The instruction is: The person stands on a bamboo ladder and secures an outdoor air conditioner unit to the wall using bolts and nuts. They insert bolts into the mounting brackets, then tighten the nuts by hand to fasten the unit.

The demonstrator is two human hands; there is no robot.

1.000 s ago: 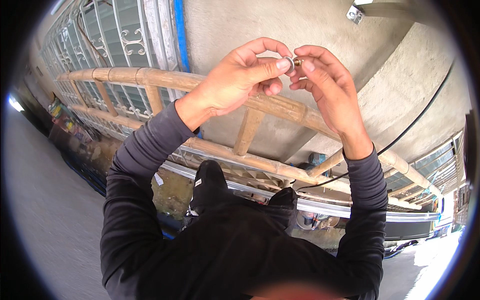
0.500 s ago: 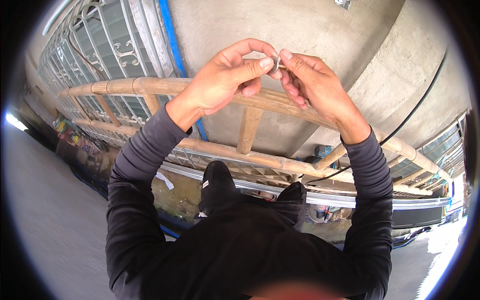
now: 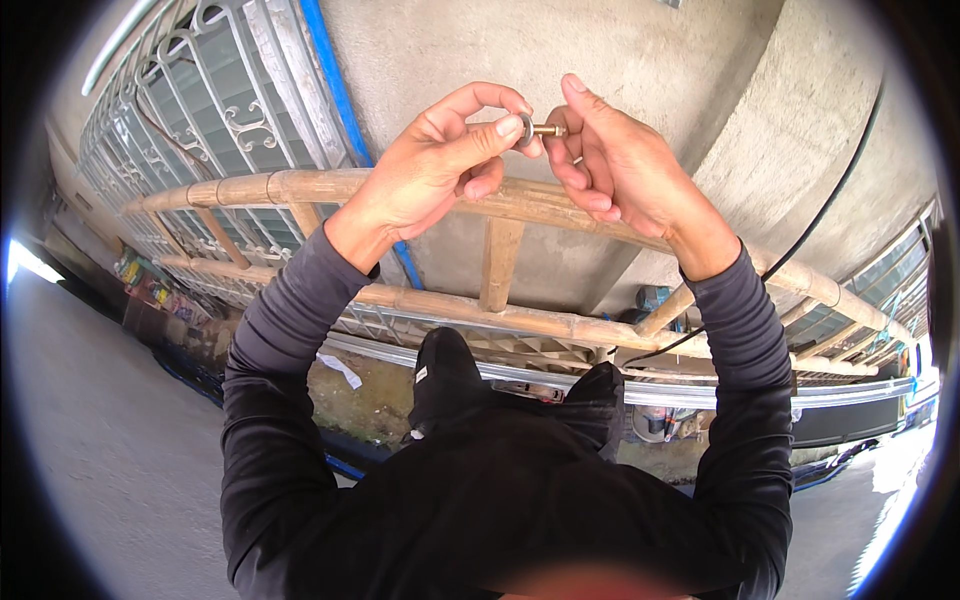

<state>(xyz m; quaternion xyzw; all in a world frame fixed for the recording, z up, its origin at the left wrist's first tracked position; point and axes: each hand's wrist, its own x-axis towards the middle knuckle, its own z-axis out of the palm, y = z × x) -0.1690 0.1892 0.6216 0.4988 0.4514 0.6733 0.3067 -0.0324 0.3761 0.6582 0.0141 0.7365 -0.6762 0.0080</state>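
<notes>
At ten o'clock stands the grille (image 3: 250,125), scrolled pale metal; at eleven, the smooth blue pipe (image 3: 337,85). Near twelve, the left hand (image 3: 440,155) pinches the bolt (image 3: 546,130) by its flat, round grey disc (image 3: 525,131). Just past twelve, the bolt points toward three, its slim brassy shank barer than half a second ago: the right thumb has lifted away, leaving the left hand apparently bearing it alone. The right hand (image 3: 625,160), near one, is loosely spread, fingers at the bolt's tip; contact cannot be told. At two hangs the black cable (image 3: 848,168).
</notes>
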